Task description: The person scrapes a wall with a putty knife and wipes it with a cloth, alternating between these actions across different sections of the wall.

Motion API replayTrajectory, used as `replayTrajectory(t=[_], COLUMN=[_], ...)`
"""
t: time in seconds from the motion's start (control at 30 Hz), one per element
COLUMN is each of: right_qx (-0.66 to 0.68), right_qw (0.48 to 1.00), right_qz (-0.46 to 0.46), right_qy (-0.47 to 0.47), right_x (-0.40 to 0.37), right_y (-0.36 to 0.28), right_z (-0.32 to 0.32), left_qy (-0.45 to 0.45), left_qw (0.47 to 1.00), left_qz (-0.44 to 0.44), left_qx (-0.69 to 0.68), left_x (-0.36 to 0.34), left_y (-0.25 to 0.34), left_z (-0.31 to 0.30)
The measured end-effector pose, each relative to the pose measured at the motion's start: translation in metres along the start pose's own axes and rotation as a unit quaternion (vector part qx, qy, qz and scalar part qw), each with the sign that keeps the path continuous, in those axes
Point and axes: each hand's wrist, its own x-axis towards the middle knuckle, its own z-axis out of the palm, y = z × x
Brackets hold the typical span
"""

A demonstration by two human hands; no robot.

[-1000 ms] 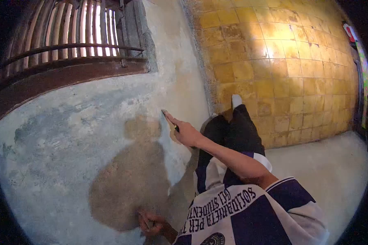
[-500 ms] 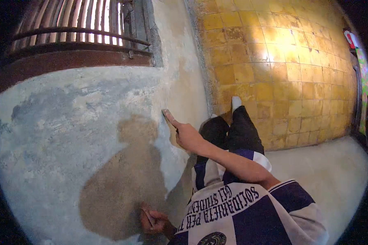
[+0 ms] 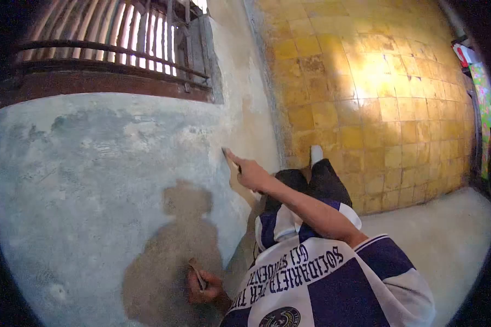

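My right hand [image 3: 251,173] reaches across to the blue-grey plastered wall [image 3: 109,185], its index finger stretched out along a small thin tool [image 3: 225,151] that looks like a scraper. The tool's tip is right at the wall, beside a pale beige strip of plaster; most of it is hidden under the fingers. Lower down, my left hand [image 3: 206,287] is closed around a thin flat piece [image 3: 198,276] with a light edge, its kind unclear. This hand overlaps the shadow [image 3: 169,261] that my head and body cast on the wall.
A barred window [image 3: 114,49] with a dark red-brown sill is at the upper left. Yellow floor tiles [image 3: 360,125] stretch to the right of the wall, and my foot [image 3: 316,154] rests on them. Colourful cloth [image 3: 483,103] hangs at the far right.
The view has shifted, so window and floor sit lower. My right fingertip remains at the wall near the pale strip. My left hand has turned slightly, and its thin piece shows more.
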Motion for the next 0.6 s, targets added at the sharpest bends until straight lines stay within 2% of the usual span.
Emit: replayTrajectory(t=[0.1, 0.13, 0.23, 0.3, 0.43, 0.53, 0.6], right_qx=[-0.026, -0.038, -0.006, -0.010, -0.060, -0.021, -0.021], right_qw=[0.998, 0.998, 0.999, 0.999, 0.995, 0.999, 1.000], right_qz=[-0.064, -0.021, 0.042, 0.036, -0.078, 0.024, 0.009], right_qy=[-0.006, -0.043, -0.025, -0.038, -0.005, -0.002, -0.016], right_x=[-0.009, -0.017, -0.004, -0.002, -0.008, 0.007, 0.009], right_y=[0.014, -0.011, -0.020, -0.011, 0.002, -0.008, 0.000], right_z=[0.019, 0.002, -0.013, -0.009, 0.013, -0.006, -0.005], left_qy=[-0.004, 0.011, 0.029, 0.011, 0.001, 0.003, 0.011], left_qw=[1.000, 1.000, 0.999, 0.999, 0.999, 0.999, 1.000], left_qz=[0.004, 0.002, -0.016, -0.040, -0.002, -0.002, -0.008], left_qx=[-0.005, -0.007, -0.010, -0.008, -0.033, -0.037, -0.014], left_x=[0.009, 0.001, -0.024, -0.021, 0.007, 0.006, -0.008], left_y=[-0.001, -0.005, -0.012, -0.010, -0.003, -0.001, -0.005], left_z=[0.009, 0.011, 0.019, 0.017, 0.018, 0.016, 0.014])
